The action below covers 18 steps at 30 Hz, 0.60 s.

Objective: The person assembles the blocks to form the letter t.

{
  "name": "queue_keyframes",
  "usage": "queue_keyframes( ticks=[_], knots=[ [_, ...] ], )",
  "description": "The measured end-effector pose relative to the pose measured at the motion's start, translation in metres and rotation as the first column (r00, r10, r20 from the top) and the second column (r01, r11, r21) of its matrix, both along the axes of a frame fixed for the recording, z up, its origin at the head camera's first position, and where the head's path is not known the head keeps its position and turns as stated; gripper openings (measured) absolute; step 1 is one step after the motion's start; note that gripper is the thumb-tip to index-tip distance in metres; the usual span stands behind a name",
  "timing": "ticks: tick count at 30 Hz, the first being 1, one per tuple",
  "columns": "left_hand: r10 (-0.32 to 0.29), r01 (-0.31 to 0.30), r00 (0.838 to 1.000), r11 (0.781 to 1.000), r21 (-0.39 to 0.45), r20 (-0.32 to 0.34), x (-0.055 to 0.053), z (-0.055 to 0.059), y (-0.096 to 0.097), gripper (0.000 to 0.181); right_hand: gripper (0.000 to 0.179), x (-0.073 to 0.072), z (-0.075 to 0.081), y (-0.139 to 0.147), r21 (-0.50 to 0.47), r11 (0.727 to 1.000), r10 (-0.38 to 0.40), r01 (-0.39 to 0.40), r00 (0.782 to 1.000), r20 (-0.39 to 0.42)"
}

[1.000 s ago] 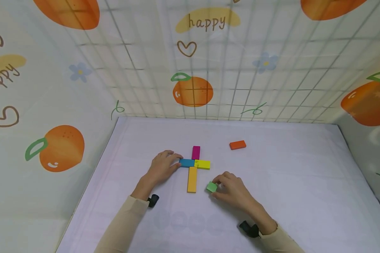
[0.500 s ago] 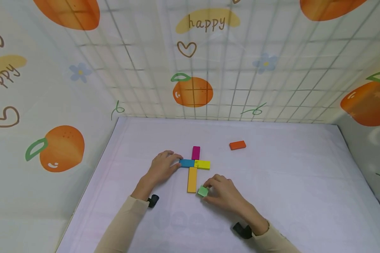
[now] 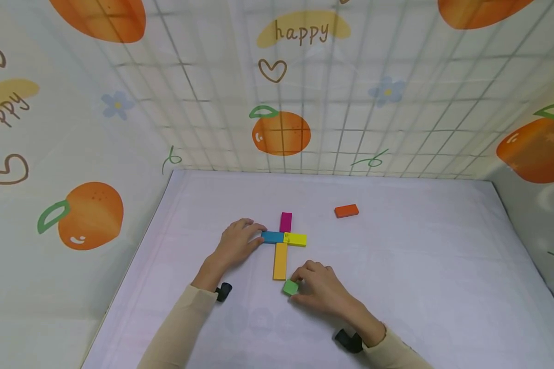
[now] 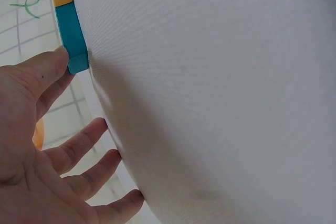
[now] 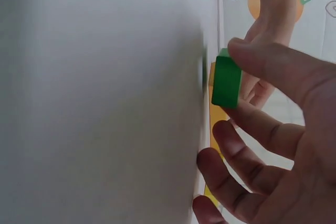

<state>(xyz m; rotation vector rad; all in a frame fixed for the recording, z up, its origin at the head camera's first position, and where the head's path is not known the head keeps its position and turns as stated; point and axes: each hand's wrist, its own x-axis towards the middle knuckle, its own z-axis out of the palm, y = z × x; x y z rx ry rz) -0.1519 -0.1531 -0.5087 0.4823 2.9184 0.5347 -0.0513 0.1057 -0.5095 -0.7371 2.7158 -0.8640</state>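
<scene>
My left hand (image 3: 239, 243) pinches the left end of a blue block (image 3: 273, 237) between thumb and forefinger; the left wrist view shows its other fingertips spread on the table. Against the blue block's right end lies a yellow block (image 3: 296, 239). A magenta block (image 3: 285, 222) stands off above this row, and a longer orange-yellow block (image 3: 280, 261) runs down below it. My right hand (image 3: 320, 288) grips a small green block (image 3: 290, 287) between thumb and forefinger, just beyond the orange-yellow block's near end. In the right wrist view the green block (image 5: 227, 80) shows close over the table.
A red-orange block (image 3: 347, 211) lies alone at the back right of the white table (image 3: 420, 246). A patterned cloth with printed oranges (image 3: 281, 134) hangs behind and along both sides. Black wrist cameras (image 3: 223, 292) are strapped to both wrists.
My right hand has carried the green block left and toward me, from right of the orange-yellow block to its near end. The left hand and the laid blocks have stayed put.
</scene>
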Motion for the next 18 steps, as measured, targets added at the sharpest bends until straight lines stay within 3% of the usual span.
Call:
queue_keyframes(
  ticks=[18],
  knots=[
    [0.002,-0.002,1.000,1.000,-0.005,0.016,-0.002,-0.002,0.000,0.034,0.039,0.001,-0.001,-0.013,0.096,0.994,-0.049,0.049,0.999,-0.001]
  ],
)
